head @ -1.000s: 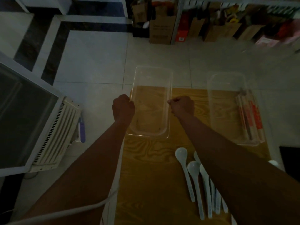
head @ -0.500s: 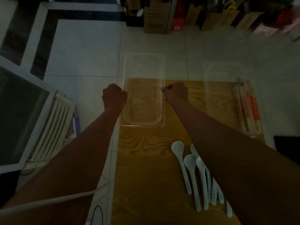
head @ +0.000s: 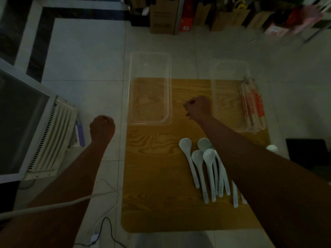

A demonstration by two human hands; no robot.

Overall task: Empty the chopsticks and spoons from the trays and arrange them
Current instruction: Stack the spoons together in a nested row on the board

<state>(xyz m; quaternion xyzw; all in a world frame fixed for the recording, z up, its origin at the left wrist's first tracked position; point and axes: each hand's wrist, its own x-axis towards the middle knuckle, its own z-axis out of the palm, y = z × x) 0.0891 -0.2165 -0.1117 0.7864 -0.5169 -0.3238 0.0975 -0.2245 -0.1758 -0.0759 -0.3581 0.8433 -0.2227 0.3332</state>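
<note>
Dim room, tiled floor (head: 86, 56). Low wooden table (head: 152, 176) with rounded corners.

Left tray (head: 150, 97): clear plastic, long side running away from the person, far end hanging past the table's far edge. Wood grain shows through its bottom.

Right tray (head: 227, 97): same kind, same direction, well apart from the first, far end also past the edge. Chopsticks (head: 252, 104) in white paper sleeves with red print lie bundled lengthwise along its right wall, seemingly inside it.

Spoons (head: 197, 158): white, lying in a loose fan on the table near the person, bowls pointing away, handles toward the person and overlapping. The right forearm crosses above some of them. One more white bowl (head: 271, 148) shows at the table's right edge, beyond that arm.

Left hand (head: 102, 128): curled into a fist, nothing in it, above the floor just left of the table, clear of the left tray.

Right hand (head: 198, 108): also a fist, fingers tucked in, nothing seen in its grip, above the table between the two trays, touching neither.

Left side: white appliance (head: 50, 136) with a slatted vent. Pale cable (head: 53, 204) runs across the left forearm. Cardboard boxes (head: 163, 15) along the far wall.
</note>
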